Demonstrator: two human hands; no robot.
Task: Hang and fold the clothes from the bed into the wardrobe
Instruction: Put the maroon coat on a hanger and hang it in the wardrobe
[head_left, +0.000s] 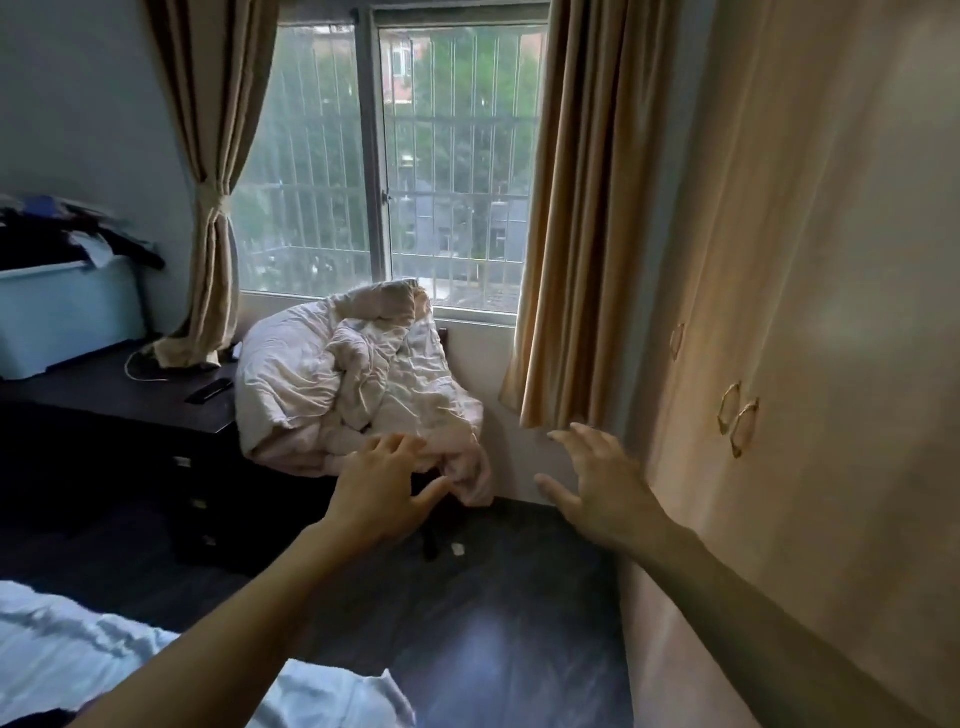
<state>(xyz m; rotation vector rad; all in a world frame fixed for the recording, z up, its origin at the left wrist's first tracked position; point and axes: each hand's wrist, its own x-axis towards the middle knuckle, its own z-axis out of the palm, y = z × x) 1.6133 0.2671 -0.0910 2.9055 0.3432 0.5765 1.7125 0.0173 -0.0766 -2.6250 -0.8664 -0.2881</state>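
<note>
While both arms stretch forward over the dark floor (493, 623), neither hand has hold of anything. The left hand (384, 493) is spread wide with its fingers nearly straight. It shows in front of the lower edge of a crumpled pale quilt (353, 379) heaped under the window (415, 156); whether it touches the quilt cannot be told. The right hand (605, 488) is likewise open, fingers fanned and thumb out. It is just beside the beige wardrobe (831, 312), which fills the right side of the view with its doors closed. The ring handles (737, 421) lie above and to the right of that hand, apart from it.

The bed (78, 649) is at the lower left corner, under the left forearm and well behind both hands. It carries rumpled white and light-blue fabric (332, 691), and it is unclear whether that is bedding or clothing. A dark desk (119, 410) stands at the left, bearing a light-blue box (67, 317) with a pile of dark clothes (62, 228) on top, far from either hand. A tan curtain (582, 208) hangs between window and wardrobe.
</note>
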